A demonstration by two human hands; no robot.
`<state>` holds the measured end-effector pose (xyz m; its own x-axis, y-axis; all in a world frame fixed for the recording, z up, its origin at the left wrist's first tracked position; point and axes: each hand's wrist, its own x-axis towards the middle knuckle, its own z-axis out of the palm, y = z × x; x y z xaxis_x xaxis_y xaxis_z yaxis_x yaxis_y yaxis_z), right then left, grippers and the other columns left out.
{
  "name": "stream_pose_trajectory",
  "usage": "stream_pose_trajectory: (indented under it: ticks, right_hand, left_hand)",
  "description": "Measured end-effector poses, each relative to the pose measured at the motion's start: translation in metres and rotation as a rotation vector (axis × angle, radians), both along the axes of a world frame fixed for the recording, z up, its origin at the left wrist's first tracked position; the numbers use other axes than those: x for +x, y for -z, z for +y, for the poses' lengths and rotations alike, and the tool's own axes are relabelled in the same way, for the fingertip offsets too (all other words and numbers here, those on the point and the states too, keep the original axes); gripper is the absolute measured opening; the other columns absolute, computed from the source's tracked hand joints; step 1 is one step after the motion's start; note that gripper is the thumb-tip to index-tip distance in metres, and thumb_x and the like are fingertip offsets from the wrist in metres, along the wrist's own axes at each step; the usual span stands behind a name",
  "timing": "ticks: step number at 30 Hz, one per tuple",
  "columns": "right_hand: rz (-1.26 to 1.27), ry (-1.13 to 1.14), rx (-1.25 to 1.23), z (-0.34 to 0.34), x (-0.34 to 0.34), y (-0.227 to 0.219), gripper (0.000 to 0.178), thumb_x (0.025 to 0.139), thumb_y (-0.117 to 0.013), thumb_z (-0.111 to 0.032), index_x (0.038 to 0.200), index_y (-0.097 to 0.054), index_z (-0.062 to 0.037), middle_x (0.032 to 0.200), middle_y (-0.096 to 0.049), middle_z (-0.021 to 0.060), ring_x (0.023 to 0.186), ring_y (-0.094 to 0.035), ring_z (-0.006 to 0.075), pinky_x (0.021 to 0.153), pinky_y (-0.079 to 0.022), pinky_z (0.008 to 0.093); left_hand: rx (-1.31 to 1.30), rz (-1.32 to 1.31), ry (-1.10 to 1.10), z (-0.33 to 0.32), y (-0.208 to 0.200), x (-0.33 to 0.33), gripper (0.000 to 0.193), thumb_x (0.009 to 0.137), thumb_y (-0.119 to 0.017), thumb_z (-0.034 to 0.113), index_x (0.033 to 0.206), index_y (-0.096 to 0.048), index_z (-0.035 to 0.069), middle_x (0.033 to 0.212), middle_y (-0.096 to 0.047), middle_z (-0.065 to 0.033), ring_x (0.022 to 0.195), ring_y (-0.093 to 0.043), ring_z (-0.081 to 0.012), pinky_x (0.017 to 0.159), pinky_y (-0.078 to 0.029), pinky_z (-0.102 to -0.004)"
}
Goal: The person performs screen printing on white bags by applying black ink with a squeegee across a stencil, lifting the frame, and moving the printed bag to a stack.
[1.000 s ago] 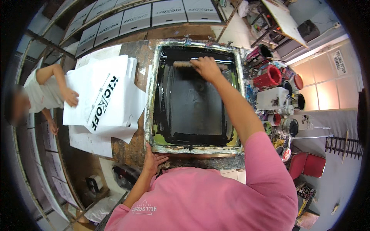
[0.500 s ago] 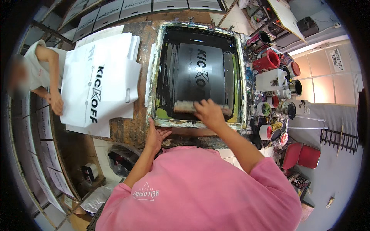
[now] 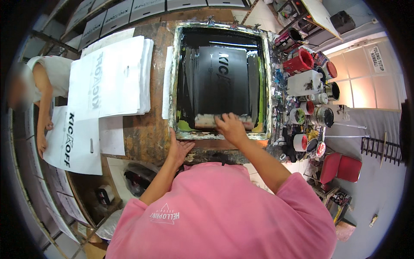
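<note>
My right hand (image 3: 233, 130) is closed over a wooden-handled squeegee (image 3: 206, 121), which lies across the near end of a screen-printing frame (image 3: 174, 82). Black ink coats the screen mesh (image 3: 226, 97), where part of a lettered design shows through. With its fingers stretched out, my left hand (image 3: 179, 149) rests at the frame's near left corner. Its thumb touches the outer edge, and nothing is held in it.
To the left a co-worker (image 3: 41, 86) holds a printed white bag (image 3: 79, 144) beside a stack of white bags (image 3: 108, 77). Ink cans and tubs, including a red bucket (image 3: 299, 60), crowd the table's right side. Clamps (image 3: 211, 20) sit at the frame's far edge.
The co-worker has drawn the top printed bag off the stack, toward the left and nearer. My right hand stays on the squeegee at the near end. Less of the screen's lettering shows.
</note>
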<state>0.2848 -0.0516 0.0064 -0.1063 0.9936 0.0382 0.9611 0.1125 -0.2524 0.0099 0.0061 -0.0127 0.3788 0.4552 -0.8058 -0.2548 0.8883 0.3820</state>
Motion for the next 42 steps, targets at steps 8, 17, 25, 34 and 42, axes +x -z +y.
stream_pose_trajectory:
  ticks: [8, 17, 25, 34, 42]
  right_hand:
    - [-0.045, 0.044, 0.153, 0.179, 0.092, 0.016, 0.045, 0.081, -0.08, -0.025, 0.122, -0.065, -0.0144, 0.106, -0.06, 0.0086, 0.102, -0.06, 0.0318, 0.083, -0.055, 0.0446]
    - [0.008, 0.042, -0.011, 0.283, 0.169, -0.007, 0.035, 0.097, -0.064, -0.045, 0.119, -0.068, -0.0185, 0.108, -0.067, 0.0106, 0.107, -0.066, 0.0343, 0.087, -0.056, 0.0499]
    - [0.39, 0.043, 0.084, 0.171, 0.139, -0.054, 0.031, 0.093, -0.07, -0.035, 0.113, -0.071, -0.0109, 0.11, -0.071, 0.0166, 0.107, -0.065, 0.0404, 0.091, -0.051, 0.0501]
    - [0.025, 0.098, -0.1, -0.008, 0.002, -0.126, 0.035, 0.089, -0.074, -0.034, 0.116, -0.068, -0.0135, 0.107, -0.061, 0.0121, 0.105, -0.062, 0.0326, 0.092, -0.05, 0.0483]
    - [-0.258, 0.21, 0.542, 0.046, 0.011, -0.247, 0.034, 0.087, -0.069, -0.04, 0.104, -0.067, -0.0113, 0.09, -0.063, 0.0079, 0.092, -0.061, 0.0272, 0.094, -0.038, 0.0512]
  left_hand:
    - [-0.067, 0.146, -0.01, -0.004, -0.001, 0.004, 0.123, 0.087, -0.039, 0.091, 0.161, -0.015, -0.004, 0.16, -0.028, -0.0338, 0.146, -0.037, -0.0466, 0.119, -0.038, -0.0522]
    - [0.022, 0.173, 0.013, -0.007, -0.026, 0.01, 0.117, 0.087, -0.039, 0.092, 0.153, -0.031, -0.004, 0.138, -0.052, -0.0288, 0.128, -0.056, -0.0384, 0.112, -0.046, -0.0473]
    - [0.043, 0.111, 0.01, -0.006, -0.027, 0.005, 0.114, 0.088, -0.042, 0.09, 0.151, -0.035, -0.004, 0.135, -0.054, -0.0287, 0.127, -0.057, -0.0396, 0.11, -0.049, -0.0471]
    - [0.183, 0.029, -0.005, -0.005, -0.077, 0.001, 0.103, 0.093, -0.046, 0.082, 0.151, -0.031, -0.002, 0.132, -0.056, -0.0287, 0.118, -0.062, -0.0415, 0.109, -0.051, -0.0481]
    - [1.213, -0.305, 0.182, 0.051, -0.145, 0.015, 0.081, 0.099, -0.057, 0.065, 0.152, -0.044, 0.006, 0.155, -0.042, -0.0282, 0.145, -0.04, -0.048, 0.12, -0.033, -0.0592]
